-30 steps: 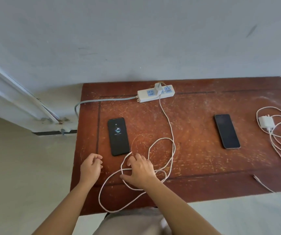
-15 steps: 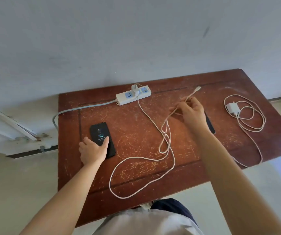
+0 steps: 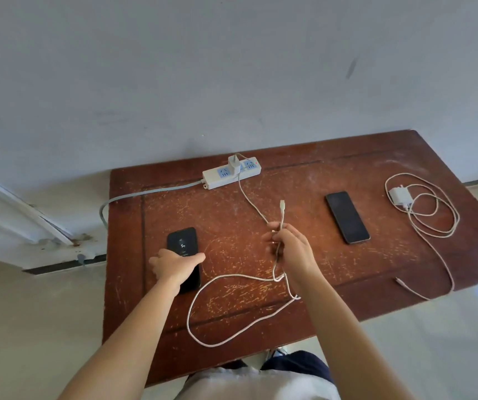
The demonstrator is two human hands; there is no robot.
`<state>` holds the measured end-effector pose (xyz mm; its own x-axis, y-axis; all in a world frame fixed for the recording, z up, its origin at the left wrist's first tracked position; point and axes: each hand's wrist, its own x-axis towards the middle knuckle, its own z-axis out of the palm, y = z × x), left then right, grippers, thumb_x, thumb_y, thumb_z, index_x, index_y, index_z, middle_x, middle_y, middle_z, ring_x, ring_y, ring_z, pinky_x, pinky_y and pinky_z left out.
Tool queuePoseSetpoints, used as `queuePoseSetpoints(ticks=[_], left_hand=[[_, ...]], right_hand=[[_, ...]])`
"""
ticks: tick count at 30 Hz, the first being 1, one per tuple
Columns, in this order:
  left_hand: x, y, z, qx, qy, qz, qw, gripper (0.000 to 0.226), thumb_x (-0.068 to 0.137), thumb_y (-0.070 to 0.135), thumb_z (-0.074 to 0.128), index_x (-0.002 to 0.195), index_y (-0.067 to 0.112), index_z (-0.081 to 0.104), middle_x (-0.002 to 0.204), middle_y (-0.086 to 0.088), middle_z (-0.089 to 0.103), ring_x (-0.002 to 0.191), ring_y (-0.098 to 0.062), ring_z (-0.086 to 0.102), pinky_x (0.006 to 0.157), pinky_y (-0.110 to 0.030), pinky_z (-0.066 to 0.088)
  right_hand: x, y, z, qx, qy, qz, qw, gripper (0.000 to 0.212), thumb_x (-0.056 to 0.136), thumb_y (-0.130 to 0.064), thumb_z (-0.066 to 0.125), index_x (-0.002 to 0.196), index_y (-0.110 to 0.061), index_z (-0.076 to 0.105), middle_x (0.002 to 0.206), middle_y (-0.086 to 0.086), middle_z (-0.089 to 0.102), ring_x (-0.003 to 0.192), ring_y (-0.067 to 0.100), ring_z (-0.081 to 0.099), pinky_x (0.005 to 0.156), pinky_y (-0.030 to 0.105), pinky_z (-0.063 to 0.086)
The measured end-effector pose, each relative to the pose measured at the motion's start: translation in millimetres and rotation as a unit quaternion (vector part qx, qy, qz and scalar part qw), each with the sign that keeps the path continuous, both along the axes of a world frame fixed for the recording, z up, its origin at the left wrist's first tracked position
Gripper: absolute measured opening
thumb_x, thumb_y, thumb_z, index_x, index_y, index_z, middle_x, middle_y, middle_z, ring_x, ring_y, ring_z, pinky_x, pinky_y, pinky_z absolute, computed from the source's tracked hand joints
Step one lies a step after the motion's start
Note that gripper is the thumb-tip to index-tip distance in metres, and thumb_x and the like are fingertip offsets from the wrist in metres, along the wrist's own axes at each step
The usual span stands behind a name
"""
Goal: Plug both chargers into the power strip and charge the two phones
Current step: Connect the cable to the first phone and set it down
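A white power strip point(image 3: 220, 177) lies at the table's back edge with one white charger point(image 3: 233, 163) plugged into it. That charger's cable point(image 3: 217, 336) loops across the table. My right hand point(image 3: 292, 249) is shut on the cable near its end, and the connector point(image 3: 282, 204) sticks up above my fingers. My left hand point(image 3: 175, 265) grips the near end of the left black phone point(image 3: 182, 242), whose screen is lit. A second black phone point(image 3: 346, 216) lies dark at the right. The second charger point(image 3: 399, 196) lies unplugged at the far right with its coiled cable point(image 3: 434, 226).
The brown wooden table point(image 3: 390, 163) stands against a pale wall. The power strip's grey cord point(image 3: 145, 193) runs off the left edge. A white door frame point(image 3: 15, 212) is at the left. The second cable's free end point(image 3: 399, 281) lies near the front right edge.
My right hand has pulled back from the right phone toward the table's middle, still holding the cable end. My left hand stays on the left phone. The view has shifted.
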<state>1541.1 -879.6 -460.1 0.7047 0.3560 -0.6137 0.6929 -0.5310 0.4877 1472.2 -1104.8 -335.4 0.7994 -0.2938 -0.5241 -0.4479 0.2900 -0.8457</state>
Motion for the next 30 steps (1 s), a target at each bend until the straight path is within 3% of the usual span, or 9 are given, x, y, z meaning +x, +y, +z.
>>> queuePoseSetpoints(ticks=[2, 5, 8, 12, 14, 18, 22, 25, 30], left_hand=[[-1.6, 4.5, 17.0, -0.164, -0.006, 0.084, 0.983, 0.080, 0.064, 0.037, 0.087, 0.128, 0.006, 0.051, 0.132, -0.019, 0.053, 0.107, -0.032, 0.056, 0.084, -0.044, 0.053], [-3.2, 9.0, 62.7, -0.394, -0.010, 0.195, 0.898, 0.061, 0.060, 0.030, 0.092, 0.112, 0.009, 0.068, 0.110, -0.018, 0.070, 0.098, -0.034, 0.068, 0.083, -0.044, 0.058], [-2.2, 10.1, 108.8, -0.524, -0.081, 0.200, 0.824, 0.040, 0.053, 0.030, 0.096, 0.086, 0.014, 0.082, 0.086, -0.009, 0.076, 0.075, -0.024, 0.074, 0.062, -0.034, 0.060], [5.6, -4.3, 153.1, -0.586, -0.165, 0.178, 0.773, 0.054, 0.077, 0.057, 0.076, 0.110, 0.015, 0.074, 0.100, -0.007, 0.071, 0.093, -0.024, 0.068, 0.077, -0.036, 0.059], [10.5, -14.2, 167.5, -0.634, -0.189, 0.198, 0.724, 0.066, 0.081, 0.073, 0.059, 0.112, 0.016, 0.075, 0.103, -0.005, 0.075, 0.094, -0.023, 0.072, 0.075, -0.036, 0.059], [20.3, -32.5, 184.3, -0.731, -0.207, 0.228, 0.609, 0.060, 0.100, 0.060, 0.034, 0.129, 0.019, 0.067, 0.122, -0.009, 0.072, 0.111, -0.030, 0.070, 0.078, -0.045, 0.060], [20.9, -52.7, 195.9, -0.781, -0.194, 0.193, 0.562, 0.048, 0.106, 0.045, 0.037, 0.143, 0.020, 0.052, 0.139, -0.016, 0.061, 0.125, -0.035, 0.060, 0.091, -0.055, 0.054], [17.3, -63.1, 196.3, -0.802, -0.167, 0.173, 0.546, 0.054, 0.104, 0.048, 0.041, 0.146, 0.014, 0.048, 0.152, -0.022, 0.045, 0.140, -0.042, 0.041, 0.111, -0.063, 0.036], [18.7, -72.8, 189.5, -0.783, -0.226, 0.175, 0.552, 0.051, 0.100, 0.050, 0.045, 0.130, 0.013, 0.064, 0.129, -0.020, 0.063, 0.127, -0.039, 0.057, 0.102, -0.062, 0.045]], right_hand=[[6.9, 0.2, 0.2, -0.002, 0.000, 0.006, 1.000, 0.027, 0.102, -0.016, 0.044, 0.111, -0.013, 0.069, 0.075, 0.003, 0.072, 0.055, 0.010, 0.058, 0.055, 0.025, 0.047], [19.6, 3.1, 10.7, -0.031, -0.020, 0.033, 0.999, 0.034, 0.106, -0.039, 0.043, 0.113, -0.020, 0.070, 0.066, 0.002, 0.068, 0.053, 0.010, 0.057, 0.054, 0.024, 0.046], [28.3, 4.1, 24.0, -0.035, -0.063, 0.062, 0.995, 0.034, 0.107, -0.036, 0.044, 0.118, -0.018, 0.070, 0.060, -0.001, 0.064, 0.050, 0.006, 0.056, 0.047, 0.017, 0.046], [32.5, -2.8, 37.1, 0.022, -0.095, 0.073, 0.993, 0.026, 0.105, -0.025, 0.051, 0.118, -0.017, 0.072, 0.067, -0.004, 0.066, 0.056, 0.007, 0.057, 0.055, 0.020, 0.050], [33.9, -9.0, 43.1, 0.040, -0.116, 0.083, 0.989, 0.025, 0.105, -0.022, 0.051, 0.118, -0.017, 0.072, 0.070, -0.003, 0.067, 0.058, 0.007, 0.057, 0.058, 0.021, 0.050], [37.9, -23.9, 54.2, 0.059, -0.134, 0.097, 0.984, 0.026, 0.106, -0.024, 0.051, 0.114, -0.020, 0.075, 0.070, -0.002, 0.068, 0.058, 0.007, 0.059, 0.055, 0.019, 0.051], [36.0, -34.1, 58.1, 0.051, -0.133, 0.116, 0.983, 0.033, 0.105, -0.037, 0.048, 0.109, -0.025, 0.078, 0.068, -0.004, 0.066, 0.060, 0.009, 0.059, 0.060, 0.022, 0.051], [29.9, -36.5, 58.1, 0.033, -0.143, 0.136, 0.980, 0.033, 0.101, -0.042, 0.051, 0.104, -0.028, 0.081, 0.067, -0.003, 0.062, 0.059, 0.008, 0.058, 0.061, 0.022, 0.051], [22.3, -38.0, 62.4, 0.004, -0.190, 0.159, 0.969, 0.029, 0.090, -0.042, 0.061, 0.098, -0.026, 0.082, 0.065, -0.001, 0.067, 0.061, 0.015, 0.062, 0.062, 0.023, 0.056]])
